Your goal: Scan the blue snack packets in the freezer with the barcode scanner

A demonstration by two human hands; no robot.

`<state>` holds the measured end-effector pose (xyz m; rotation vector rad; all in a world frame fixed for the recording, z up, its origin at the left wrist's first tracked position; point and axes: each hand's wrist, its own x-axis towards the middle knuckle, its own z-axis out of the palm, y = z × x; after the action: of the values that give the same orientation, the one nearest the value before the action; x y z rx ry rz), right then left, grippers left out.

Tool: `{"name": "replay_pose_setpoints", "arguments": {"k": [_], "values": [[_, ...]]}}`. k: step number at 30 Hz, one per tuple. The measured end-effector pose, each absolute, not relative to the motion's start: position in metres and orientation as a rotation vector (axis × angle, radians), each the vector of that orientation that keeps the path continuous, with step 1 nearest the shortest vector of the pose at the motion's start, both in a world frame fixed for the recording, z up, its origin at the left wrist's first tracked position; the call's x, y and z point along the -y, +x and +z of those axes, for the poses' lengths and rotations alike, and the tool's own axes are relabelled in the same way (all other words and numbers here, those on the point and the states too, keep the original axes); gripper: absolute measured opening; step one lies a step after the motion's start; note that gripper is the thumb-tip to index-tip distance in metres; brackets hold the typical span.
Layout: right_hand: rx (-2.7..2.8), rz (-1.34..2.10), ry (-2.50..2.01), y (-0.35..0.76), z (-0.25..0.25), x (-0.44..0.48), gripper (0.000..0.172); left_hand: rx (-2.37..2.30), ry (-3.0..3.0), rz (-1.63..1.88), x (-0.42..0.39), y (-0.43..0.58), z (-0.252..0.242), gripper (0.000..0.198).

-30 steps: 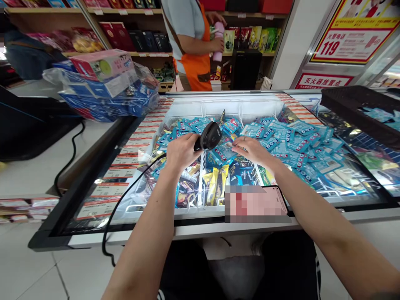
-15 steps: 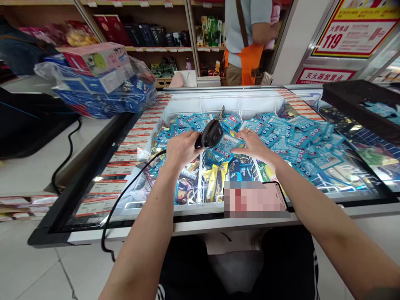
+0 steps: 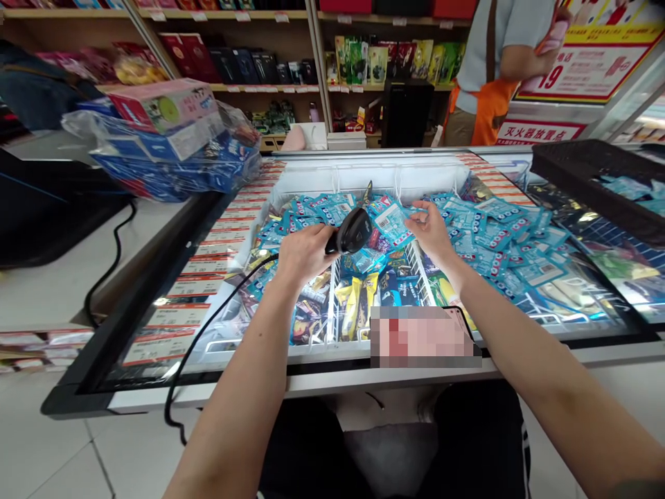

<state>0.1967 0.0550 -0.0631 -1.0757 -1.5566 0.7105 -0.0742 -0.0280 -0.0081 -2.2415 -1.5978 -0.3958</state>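
Note:
My left hand (image 3: 307, 254) is wrapped round a black barcode scanner (image 3: 355, 231), its head tilted towards the middle. A blue packet (image 3: 391, 223) with a white barcode patch is pinched at its right edge by my right hand (image 3: 430, 230), close to the scanner head. To the right lies a pile of similar blue packets (image 3: 481, 239) on the glass-topped freezer (image 3: 156, 346). More blue packets (image 3: 316, 206) lie behind the scanner. Under them, wrapped ice creams (image 3: 358, 301) show between white wire dividers.
A phone (image 3: 423, 336), its screen blurred out, lies at the freezer's front edge. The scanner's black cable (image 3: 202, 326) loops down on the left. Plastic-wrapped boxes (image 3: 166, 138) stand back left, a black crate (image 3: 597, 180) back right. A person in an orange apron (image 3: 485, 107) stands behind.
My right hand has moved slightly right and up, bringing the blue packet up beside the scanner, barcode showing. The person behind has shifted right. My left hand and scanner stay nearly still.

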Motion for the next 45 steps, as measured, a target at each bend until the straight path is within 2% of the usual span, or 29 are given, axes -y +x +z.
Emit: {"name": "replay_pose_setpoints", "arguments": {"k": [8,14,24,33,45], "values": [[1.591,0.599,-1.055,0.2,-0.06,-0.052,0.025,1.577,-2.283,-0.392,0.025,-0.076,-0.011,0.033],[1.676,0.657,-1.142,0.199,-0.063,-0.052,0.034,1.555,-2.309,-0.366,0.025,-0.075,-0.012,0.035],[1.684,0.527,-1.084,0.198,-0.066,-0.056,0.049,1.569,-2.324,-0.326,0.025,-0.075,-0.01,0.036],[1.836,0.306,-1.102,0.195,-0.048,-0.038,0.04,1.56,-2.341,-0.337,0.026,-0.073,-0.009,0.038],[1.855,0.288,-1.13,0.195,-0.047,-0.037,0.039,1.539,-2.37,-0.38,0.027,-0.072,-0.01,0.039]]}}
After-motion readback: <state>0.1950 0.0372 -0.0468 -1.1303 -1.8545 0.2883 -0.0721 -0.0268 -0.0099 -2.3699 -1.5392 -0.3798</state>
